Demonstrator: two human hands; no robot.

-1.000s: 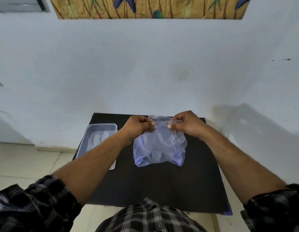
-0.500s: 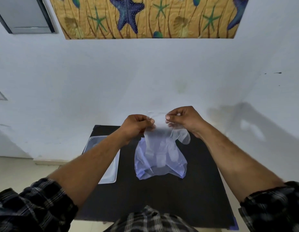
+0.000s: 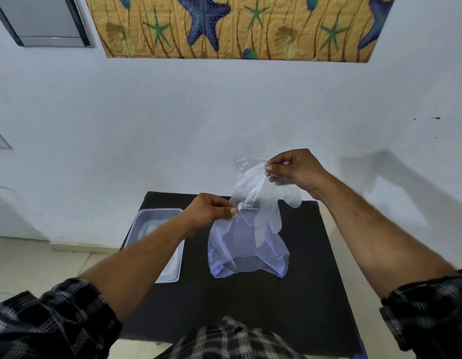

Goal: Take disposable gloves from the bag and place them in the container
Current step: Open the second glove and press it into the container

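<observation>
Left hand (image 3: 209, 211) pinched shut mid-frame; right hand (image 3: 294, 169) pinched, raised higher right of centre; both forearms extended.

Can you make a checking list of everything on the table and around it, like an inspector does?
Surface: black table, bare apart from the job's things.
Job's things: bluish see-through bag, its bottom on the table; a clear disposable glove partly pulled out of its top; clear container at the table's left edge, partly hidden by the left forearm, contents unclear.
Clutter: nothing seen.
Grippers: left hand pinches the bag near its mouth; right hand, raised higher, pinches the glove's cuff.
Cables: nothing seen.
Surroundings: pale wall, starfish picture above, grey panel upper left, tiled floor.
</observation>
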